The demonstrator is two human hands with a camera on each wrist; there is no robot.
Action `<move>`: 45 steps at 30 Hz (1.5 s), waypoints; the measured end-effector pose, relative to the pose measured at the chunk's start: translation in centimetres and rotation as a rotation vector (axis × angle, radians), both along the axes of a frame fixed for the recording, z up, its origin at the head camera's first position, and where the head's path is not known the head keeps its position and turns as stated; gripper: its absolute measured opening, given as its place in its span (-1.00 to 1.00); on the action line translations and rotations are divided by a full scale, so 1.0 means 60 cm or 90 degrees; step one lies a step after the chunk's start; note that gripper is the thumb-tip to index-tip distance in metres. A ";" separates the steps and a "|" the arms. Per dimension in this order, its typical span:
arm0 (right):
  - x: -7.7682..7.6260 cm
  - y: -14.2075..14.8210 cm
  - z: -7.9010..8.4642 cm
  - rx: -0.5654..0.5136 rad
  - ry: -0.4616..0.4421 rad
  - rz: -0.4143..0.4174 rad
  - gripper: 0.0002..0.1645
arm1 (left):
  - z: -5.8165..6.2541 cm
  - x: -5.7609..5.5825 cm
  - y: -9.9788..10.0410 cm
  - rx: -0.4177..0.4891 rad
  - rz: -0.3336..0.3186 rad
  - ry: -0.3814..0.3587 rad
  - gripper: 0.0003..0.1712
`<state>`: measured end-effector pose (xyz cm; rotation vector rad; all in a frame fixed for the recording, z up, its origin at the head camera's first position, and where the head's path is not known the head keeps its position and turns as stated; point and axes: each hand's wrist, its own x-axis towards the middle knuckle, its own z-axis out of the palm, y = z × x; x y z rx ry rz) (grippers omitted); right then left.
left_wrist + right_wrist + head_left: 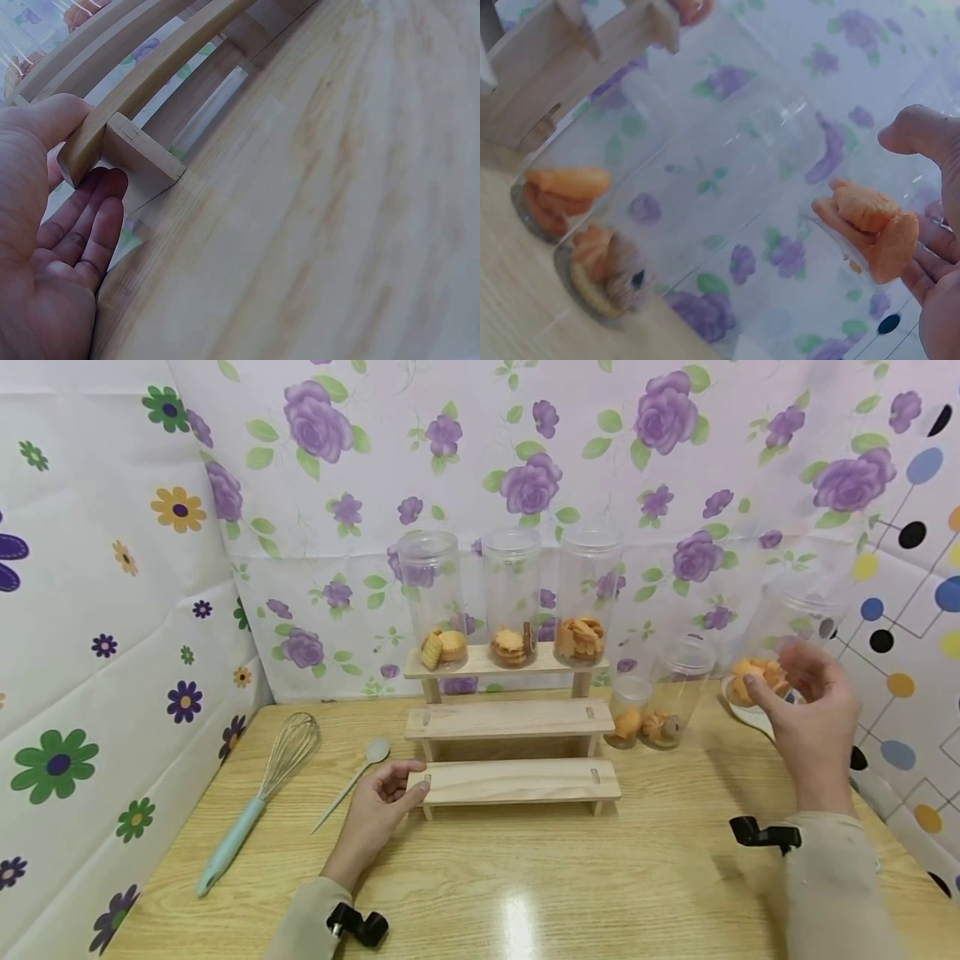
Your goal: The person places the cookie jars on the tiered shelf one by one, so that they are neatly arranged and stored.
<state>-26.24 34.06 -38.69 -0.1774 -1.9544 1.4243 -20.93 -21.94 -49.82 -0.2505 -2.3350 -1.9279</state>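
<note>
A three-tier wooden display stand [517, 782] stands mid-table. My left hand [381, 802] grips the left end of its lowest shelf [157, 75], thumb above and fingers below. At the right, my right hand [821, 722] holds a clear plastic jar [783, 631] of orange cookies [874, 225], its thumb and fingers on either side; the jar appears raised off the table. To its left are a clear jar [680, 689] with cookies and a shorter clear jar [628, 702]. Along the top shelf stand three tall cookie jars [431, 585].
A whisk [258, 806] with a pale blue handle lies at the left, beside a grey spoon [367, 764]. Behind the held jar is a white ladle-like utensil [750, 717], partly hidden. Patterned cloth [465, 477] encloses the table's back and sides.
</note>
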 end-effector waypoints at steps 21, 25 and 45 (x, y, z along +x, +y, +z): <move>0.046 -0.075 0.093 0.000 0.074 0.048 -0.27 | -0.001 0.000 0.000 0.000 0.006 0.000 -0.64; 0.046 -0.094 0.093 -0.006 0.071 0.097 -0.27 | -0.001 0.000 0.001 -0.002 0.007 0.000 -0.65; 0.042 -0.172 0.078 0.034 0.067 0.259 -0.23 | -0.001 0.001 0.001 0.002 0.000 0.013 -0.63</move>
